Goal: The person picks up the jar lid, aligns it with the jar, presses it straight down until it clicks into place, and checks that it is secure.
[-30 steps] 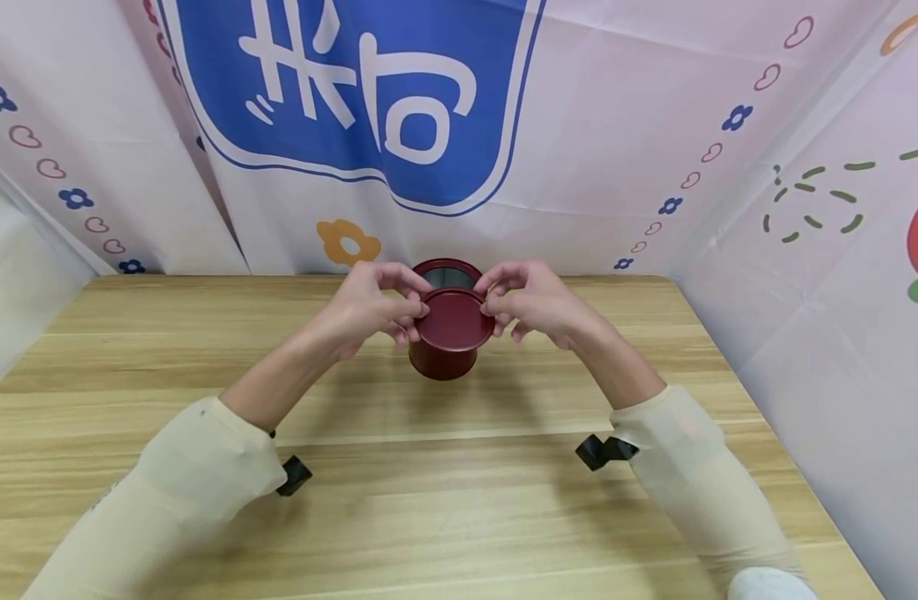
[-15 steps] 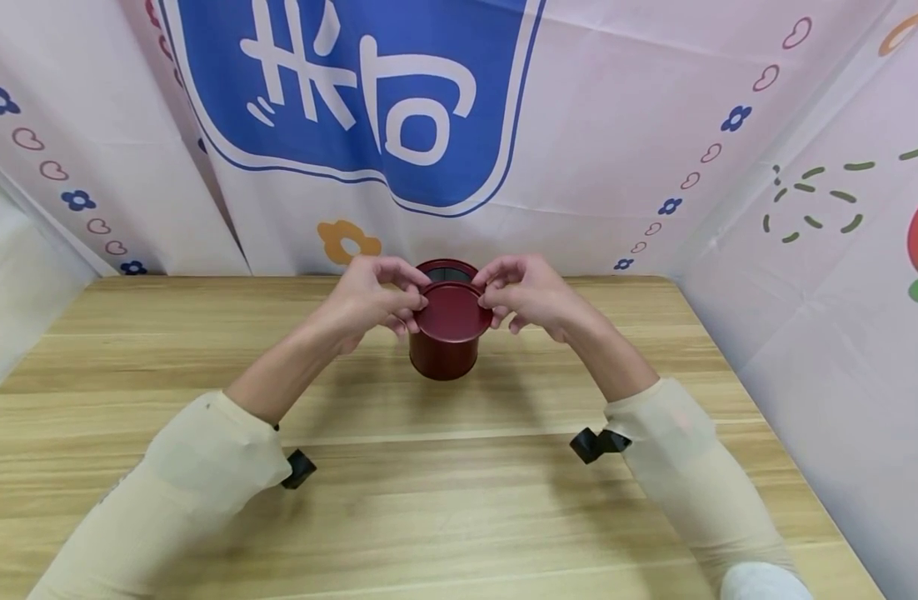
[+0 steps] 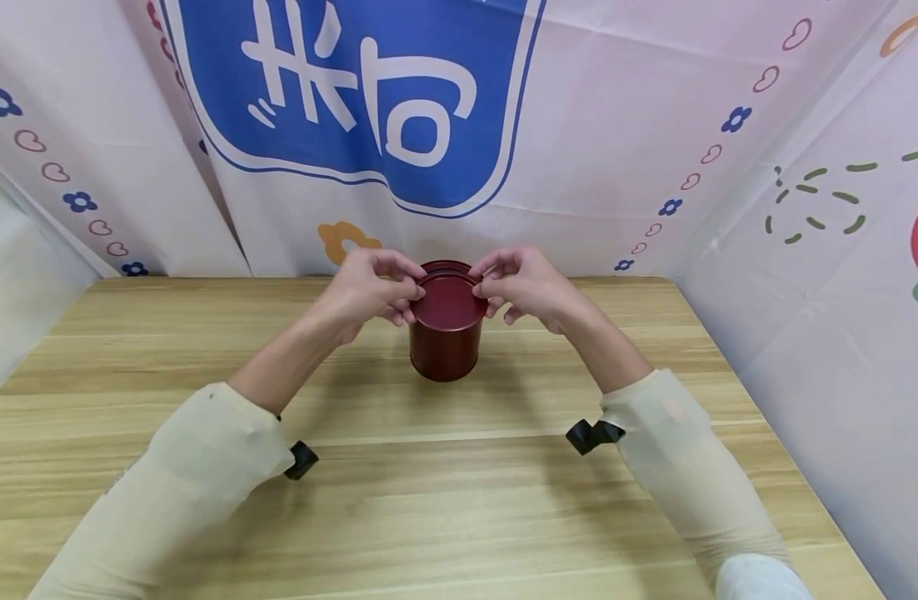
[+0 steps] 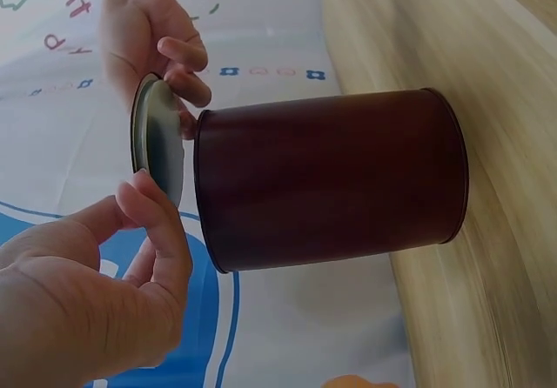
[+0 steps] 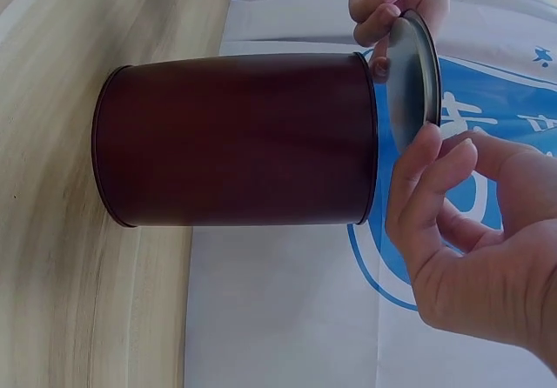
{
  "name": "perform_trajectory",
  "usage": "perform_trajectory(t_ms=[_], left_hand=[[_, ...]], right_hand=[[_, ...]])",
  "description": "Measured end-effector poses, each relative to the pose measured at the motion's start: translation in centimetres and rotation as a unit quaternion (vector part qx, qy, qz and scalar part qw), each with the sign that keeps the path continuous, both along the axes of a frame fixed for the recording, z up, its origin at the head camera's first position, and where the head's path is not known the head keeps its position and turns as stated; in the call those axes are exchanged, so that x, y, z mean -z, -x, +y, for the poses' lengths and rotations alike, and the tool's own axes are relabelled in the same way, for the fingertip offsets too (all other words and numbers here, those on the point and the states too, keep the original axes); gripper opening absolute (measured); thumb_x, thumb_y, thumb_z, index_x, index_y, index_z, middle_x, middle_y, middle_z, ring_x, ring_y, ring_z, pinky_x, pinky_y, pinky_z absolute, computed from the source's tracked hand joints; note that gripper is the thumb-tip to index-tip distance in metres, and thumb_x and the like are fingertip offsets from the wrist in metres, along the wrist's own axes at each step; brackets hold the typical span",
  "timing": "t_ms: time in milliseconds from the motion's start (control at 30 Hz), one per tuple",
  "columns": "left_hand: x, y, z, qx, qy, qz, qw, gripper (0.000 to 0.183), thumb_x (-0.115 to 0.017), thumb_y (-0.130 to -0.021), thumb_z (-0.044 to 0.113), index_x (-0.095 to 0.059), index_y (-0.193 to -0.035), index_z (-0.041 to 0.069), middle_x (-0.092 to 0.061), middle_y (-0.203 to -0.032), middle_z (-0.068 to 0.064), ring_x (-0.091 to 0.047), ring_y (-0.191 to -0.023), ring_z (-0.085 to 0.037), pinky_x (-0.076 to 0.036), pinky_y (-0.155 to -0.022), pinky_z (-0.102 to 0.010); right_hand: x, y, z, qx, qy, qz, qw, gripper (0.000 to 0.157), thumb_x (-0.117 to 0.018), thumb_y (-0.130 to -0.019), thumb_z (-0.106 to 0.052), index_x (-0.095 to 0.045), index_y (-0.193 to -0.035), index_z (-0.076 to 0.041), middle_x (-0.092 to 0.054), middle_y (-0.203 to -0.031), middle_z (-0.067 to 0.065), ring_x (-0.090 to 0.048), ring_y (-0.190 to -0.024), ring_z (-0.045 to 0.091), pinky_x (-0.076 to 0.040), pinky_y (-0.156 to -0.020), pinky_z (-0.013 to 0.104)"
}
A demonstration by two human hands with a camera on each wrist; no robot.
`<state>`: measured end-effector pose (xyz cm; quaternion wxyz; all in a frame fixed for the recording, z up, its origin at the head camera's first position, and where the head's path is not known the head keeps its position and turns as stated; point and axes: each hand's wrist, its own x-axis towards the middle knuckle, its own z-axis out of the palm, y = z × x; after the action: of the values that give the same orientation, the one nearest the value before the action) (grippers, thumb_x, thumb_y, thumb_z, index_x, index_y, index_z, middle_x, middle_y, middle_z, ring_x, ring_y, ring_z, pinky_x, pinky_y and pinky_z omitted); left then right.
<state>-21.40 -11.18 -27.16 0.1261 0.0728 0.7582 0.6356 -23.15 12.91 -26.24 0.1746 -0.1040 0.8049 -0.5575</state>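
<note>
A dark red cylindrical tin (image 3: 445, 354) stands upright near the back of the wooden table. Its round lid (image 3: 450, 303), red on top with a silvery underside, is held just above the mouth. My left hand (image 3: 374, 287) pinches the lid's left rim between thumb and fingers. On the opposite rim my right hand (image 3: 525, 287) pinches it likewise. In the left wrist view a narrow gap separates the lid (image 4: 161, 140) from the tin (image 4: 331, 179). The right wrist view also shows the lid (image 5: 412, 79) apart from the tin (image 5: 235, 144).
Behind the tin hangs a white cloth backdrop (image 3: 594, 125) with a blue printed sign (image 3: 354, 100), close to the table's back edge. More printed cloth (image 3: 819, 275) borders the right side. The wooden table (image 3: 429, 500) extends forward under both forearms.
Both hands have moved the lid slightly away from me, toward the back, so it covers more of the tin's mouth. The tin has stayed in place.
</note>
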Motion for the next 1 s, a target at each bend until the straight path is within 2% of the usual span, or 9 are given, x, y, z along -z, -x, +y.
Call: perform_trajectory(t_ms=[333, 700, 1000], left_hand=[[-0.1, 0.57, -0.07, -0.012, 0.009, -0.001, 0.9999, 0.025, -0.065, -0.099, -0.001, -0.063, -0.122, -0.009, -0.069, -0.093, -0.013, -0.066, -0.06, -0.014, -0.06, -0.06, -0.023], [0.59, 0.65, 0.26, 0.0, 0.004, -0.01, 0.9999, 0.03, -0.071, -0.096, 0.001, -0.063, -0.123, -0.008, -0.067, -0.1, -0.015, -0.067, -0.062, -0.015, -0.059, -0.058, -0.022], [0.42, 0.88, 0.25, -0.001, 0.009, -0.009, 0.9999, 0.031, -0.071, -0.095, -0.003, -0.062, -0.124, -0.009, -0.066, -0.089, -0.011, -0.066, -0.061, -0.014, -0.059, -0.058, -0.022]], right_hand=[[0.03, 0.38, -0.12, 0.001, 0.005, 0.006, 1.0, 0.029, -0.067, -0.095, 0.002, -0.064, -0.124, 0.003, -0.066, -0.092, 0.009, -0.064, -0.065, 0.016, -0.051, -0.047, 0.02], [0.63, 0.33, 0.27, 0.008, 0.006, 0.006, 1.0, 0.03, -0.065, -0.095, 0.003, -0.063, -0.125, 0.004, -0.065, -0.091, 0.009, -0.063, -0.063, 0.015, -0.05, -0.047, 0.02], [0.61, 0.54, 0.27, 0.006, 0.0, 0.017, 1.0, 0.029, -0.065, -0.095, 0.002, -0.065, -0.123, 0.003, -0.066, -0.093, 0.011, -0.063, -0.065, 0.017, -0.051, -0.047, 0.021]])
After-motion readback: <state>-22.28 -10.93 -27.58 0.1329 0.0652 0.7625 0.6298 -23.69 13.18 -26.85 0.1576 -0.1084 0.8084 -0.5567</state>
